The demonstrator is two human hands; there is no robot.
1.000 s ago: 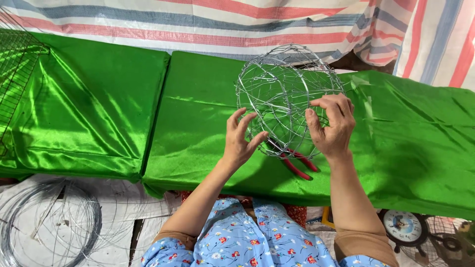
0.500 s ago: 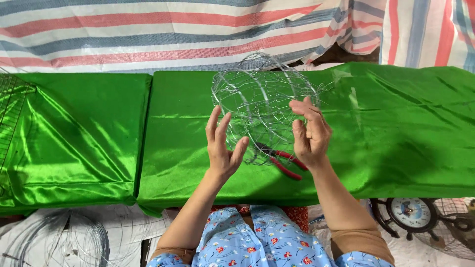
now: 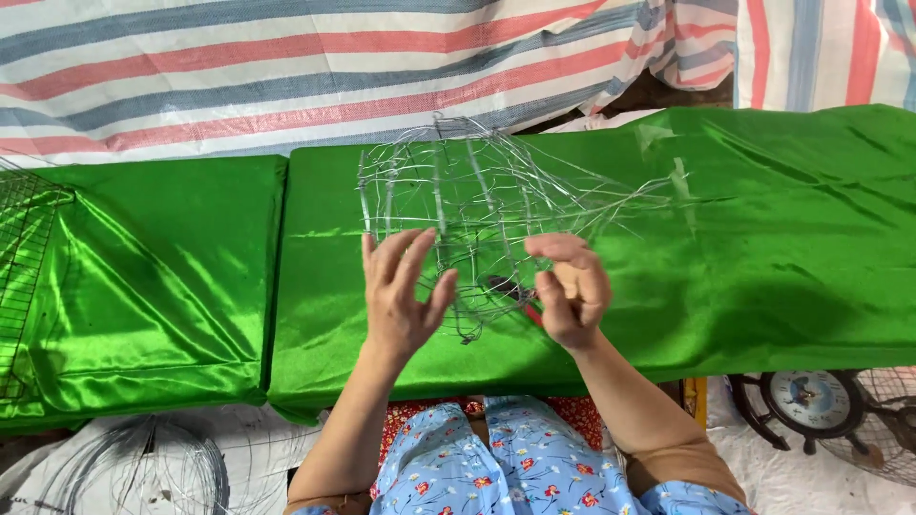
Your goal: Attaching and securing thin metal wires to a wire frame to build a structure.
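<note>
Packages: none in view.
Labels: none in view.
Signs: none in view.
Screens: none; only a round, dark-rimmed dial with pale face sits on the floor, lower right.

My red-handled pliers lie mostly hidden behind the wire frame and my right hand — only a bit of handle shows. The frame's thin wires blur together, so I cannot tell just where my right fingers pinch, nor whether my left hand touches a strand. The wire grid at far left is cut by the edge — so are the wire coils below. The round dial sits half behind the green cloth, its face too small to read.
</note>
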